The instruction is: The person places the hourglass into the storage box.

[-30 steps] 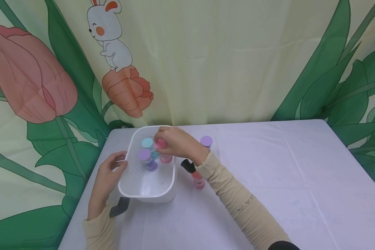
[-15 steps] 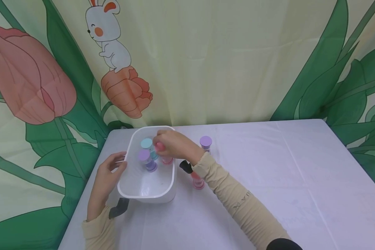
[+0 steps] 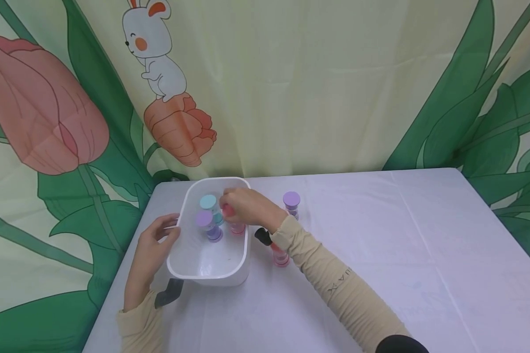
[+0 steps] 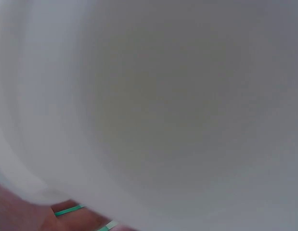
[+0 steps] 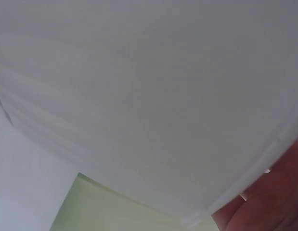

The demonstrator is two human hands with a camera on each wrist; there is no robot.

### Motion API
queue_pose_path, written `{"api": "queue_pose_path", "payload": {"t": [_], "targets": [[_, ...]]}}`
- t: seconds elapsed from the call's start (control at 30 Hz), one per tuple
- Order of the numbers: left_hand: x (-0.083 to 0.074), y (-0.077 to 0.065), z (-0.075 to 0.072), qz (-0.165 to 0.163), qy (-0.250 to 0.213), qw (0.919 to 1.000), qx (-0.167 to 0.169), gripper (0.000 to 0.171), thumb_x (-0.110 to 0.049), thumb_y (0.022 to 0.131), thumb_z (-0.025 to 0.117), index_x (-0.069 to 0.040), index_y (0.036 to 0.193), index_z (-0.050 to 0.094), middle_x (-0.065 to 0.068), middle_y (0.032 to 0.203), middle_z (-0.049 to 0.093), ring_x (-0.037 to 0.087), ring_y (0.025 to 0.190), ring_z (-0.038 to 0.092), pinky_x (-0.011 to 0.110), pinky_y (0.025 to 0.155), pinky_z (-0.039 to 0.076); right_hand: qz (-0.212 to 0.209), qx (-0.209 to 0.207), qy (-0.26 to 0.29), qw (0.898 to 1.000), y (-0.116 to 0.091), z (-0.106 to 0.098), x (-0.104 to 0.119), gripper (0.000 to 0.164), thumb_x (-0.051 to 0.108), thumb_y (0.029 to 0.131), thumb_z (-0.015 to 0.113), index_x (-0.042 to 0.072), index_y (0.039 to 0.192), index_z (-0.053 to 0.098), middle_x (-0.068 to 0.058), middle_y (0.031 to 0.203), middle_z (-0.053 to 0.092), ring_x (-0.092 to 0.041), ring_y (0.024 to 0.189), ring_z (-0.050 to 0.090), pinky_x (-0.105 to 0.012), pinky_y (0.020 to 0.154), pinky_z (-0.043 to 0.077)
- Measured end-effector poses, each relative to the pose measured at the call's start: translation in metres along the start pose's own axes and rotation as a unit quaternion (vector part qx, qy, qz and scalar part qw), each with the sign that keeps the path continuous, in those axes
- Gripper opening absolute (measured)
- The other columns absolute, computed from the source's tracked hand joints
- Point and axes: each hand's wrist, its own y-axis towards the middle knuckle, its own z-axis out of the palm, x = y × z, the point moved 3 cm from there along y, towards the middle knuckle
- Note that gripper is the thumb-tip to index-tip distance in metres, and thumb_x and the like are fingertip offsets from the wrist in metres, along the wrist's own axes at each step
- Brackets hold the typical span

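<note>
A white plastic bin [image 3: 176, 268] stands on the table's left part. Inside it, a blue sand timer [image 3: 208, 201] and a purple sand timer [image 3: 205, 220] stand upright. My right hand [image 3: 251, 207] reaches over the bin's right rim and holds a pink sand timer [image 3: 228, 211] by its top, beside the blue one. My left hand [image 3: 152, 247] rests its fingertips and thumb against the bin's left side, its fingers loosely bent. In the left wrist view the bin wall [image 4: 163, 106] covers almost everything; in the right wrist view the bin wall [image 5: 139, 106] hides the held timer.
Right of the bin, a second purple sand timer [image 3: 291, 199] stands at the back. Another pink sand timer [image 3: 280, 257] stands nearer, partly behind my right sleeve [image 3: 335, 279]. A white cloth covers the table [image 3: 380, 235]; a printed curtain [image 3: 318, 98] hangs behind.
My right hand has lowered slightly and shifted a little to the right with the pink sand timer. The left hand and the bin stay in place.
</note>
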Motion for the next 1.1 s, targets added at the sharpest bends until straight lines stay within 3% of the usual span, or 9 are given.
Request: {"api": "queue_pose_path", "payload": {"t": [0.63, 1.1], "targets": [[-0.0023, 0.0003, 0.0005, 0.005, -0.003, 1.0, -0.004, 0.044, -0.027, 0.101, 0.056, -0.009, 0.14, 0.052, 0.019, 0.135, 0.058, 0.038, 0.122, 0.057, 0.06, 0.096, 0.05, -0.002, 0.016, -0.02, 1.0, 0.0003, 0.0058, 0.0003, 0.012, 0.009, 0.083, 0.071, 0.014, 0.093, 0.074, 0.003, 0.086, 0.064, -0.014, 0.078, 0.056, -0.023, 0.068, 0.047], [-0.0006, 0.0008, 0.0005, -0.003, -0.003, 1.0, -0.002, 0.044, -0.027, 0.101, 0.056, -0.009, 0.141, 0.052, 0.018, 0.136, 0.058, 0.037, 0.122, 0.057, 0.06, 0.098, 0.049, 0.006, 0.029, -0.013, 0.999, -0.0013, 0.0075, 0.0002, 0.021, 0.015, 0.088, 0.071, 0.012, 0.108, 0.074, 0.002, 0.101, 0.068, -0.013, 0.09, 0.062, -0.027, 0.082, 0.054]]}}
